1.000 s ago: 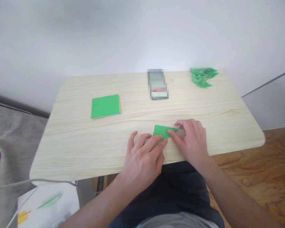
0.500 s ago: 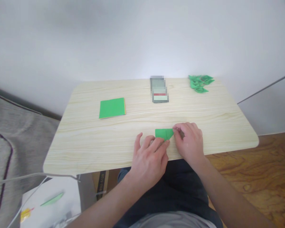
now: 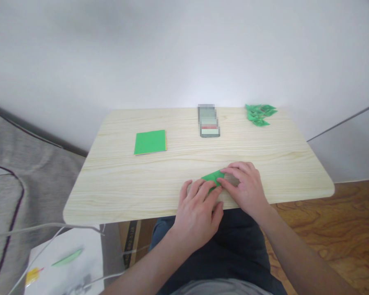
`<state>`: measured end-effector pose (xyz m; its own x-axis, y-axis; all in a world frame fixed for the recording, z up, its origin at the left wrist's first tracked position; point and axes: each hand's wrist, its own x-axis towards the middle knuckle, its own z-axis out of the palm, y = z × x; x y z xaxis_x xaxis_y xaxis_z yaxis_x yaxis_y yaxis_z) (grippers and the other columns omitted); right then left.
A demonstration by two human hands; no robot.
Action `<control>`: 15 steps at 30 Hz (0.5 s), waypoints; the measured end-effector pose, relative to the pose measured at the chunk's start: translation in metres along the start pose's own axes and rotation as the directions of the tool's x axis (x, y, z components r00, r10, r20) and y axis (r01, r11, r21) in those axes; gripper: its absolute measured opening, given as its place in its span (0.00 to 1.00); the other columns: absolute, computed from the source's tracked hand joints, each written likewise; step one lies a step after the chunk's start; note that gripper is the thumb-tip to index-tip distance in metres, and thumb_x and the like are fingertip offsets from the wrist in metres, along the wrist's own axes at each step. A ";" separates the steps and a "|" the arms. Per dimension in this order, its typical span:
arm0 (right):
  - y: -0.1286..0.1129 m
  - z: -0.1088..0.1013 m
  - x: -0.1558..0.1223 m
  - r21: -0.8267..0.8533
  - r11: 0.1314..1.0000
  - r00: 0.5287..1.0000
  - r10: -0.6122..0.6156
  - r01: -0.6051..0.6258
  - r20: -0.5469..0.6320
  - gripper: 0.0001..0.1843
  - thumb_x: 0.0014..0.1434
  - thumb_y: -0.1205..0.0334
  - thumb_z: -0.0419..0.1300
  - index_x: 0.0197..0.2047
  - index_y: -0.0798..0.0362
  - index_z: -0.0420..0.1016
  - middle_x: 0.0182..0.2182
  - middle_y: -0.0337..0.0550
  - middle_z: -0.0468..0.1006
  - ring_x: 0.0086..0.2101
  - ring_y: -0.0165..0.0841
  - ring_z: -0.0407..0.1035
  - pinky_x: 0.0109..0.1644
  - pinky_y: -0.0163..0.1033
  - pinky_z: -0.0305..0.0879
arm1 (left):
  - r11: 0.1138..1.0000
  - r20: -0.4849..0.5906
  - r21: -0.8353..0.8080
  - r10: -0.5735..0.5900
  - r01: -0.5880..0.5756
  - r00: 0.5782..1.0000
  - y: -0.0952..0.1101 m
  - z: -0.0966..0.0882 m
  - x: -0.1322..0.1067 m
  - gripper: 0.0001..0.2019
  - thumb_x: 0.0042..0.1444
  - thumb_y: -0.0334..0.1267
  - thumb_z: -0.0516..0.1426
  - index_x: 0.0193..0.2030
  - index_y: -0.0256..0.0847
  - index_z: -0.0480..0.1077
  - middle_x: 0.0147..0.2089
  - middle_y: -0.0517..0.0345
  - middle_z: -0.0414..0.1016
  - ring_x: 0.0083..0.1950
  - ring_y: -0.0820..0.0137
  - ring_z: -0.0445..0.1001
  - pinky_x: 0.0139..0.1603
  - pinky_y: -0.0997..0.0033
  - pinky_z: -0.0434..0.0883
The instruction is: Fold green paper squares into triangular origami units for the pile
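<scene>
A small piece of folded green paper (image 3: 213,176) lies near the front edge of the table, slanting up to the right. My left hand (image 3: 198,209) rests over its lower left part, fingers spread and fingertips pressing it down, the thumb apart from it. At the paper's right end, the thumb and forefinger of my right hand (image 3: 247,188) grip the fold. Part of the paper is hidden under my fingers.
A stack of square paper, green on top (image 3: 150,142), lies on the left of the table (image 3: 110,176). A blurred-out phone-like object (image 3: 209,121) lies at the back, with folded green paper pieces (image 3: 260,114) to its right. A cable (image 3: 49,225) crosses the lower left.
The folded paper has turned from level to slanted. My right thumb has moved left onto it, and my left hand has shifted slightly right and down. The view has shifted a little.
</scene>
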<state>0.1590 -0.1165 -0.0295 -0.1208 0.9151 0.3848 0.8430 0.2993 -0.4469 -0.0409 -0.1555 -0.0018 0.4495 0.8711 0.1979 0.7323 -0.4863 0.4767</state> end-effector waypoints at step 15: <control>0.001 -0.010 -0.007 -0.017 0.998 0.994 -0.051 0.052 0.100 0.16 0.66 0.50 0.65 0.55 0.42 0.80 0.57 0.40 0.80 0.53 0.46 0.68 0.57 0.56 0.64 | 0.992 -0.064 -0.059 0.106 -0.109 0.992 -0.028 -0.015 0.016 0.16 0.63 0.28 0.56 0.55 0.46 0.76 0.60 0.54 0.77 0.64 0.61 0.70 0.68 0.53 0.66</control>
<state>0.1660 -0.1253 -0.0243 -0.2149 0.9211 0.3246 0.8442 0.3423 -0.4125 -0.0622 -0.1270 0.0007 0.4907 0.8175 0.3016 0.6474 -0.5737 0.5017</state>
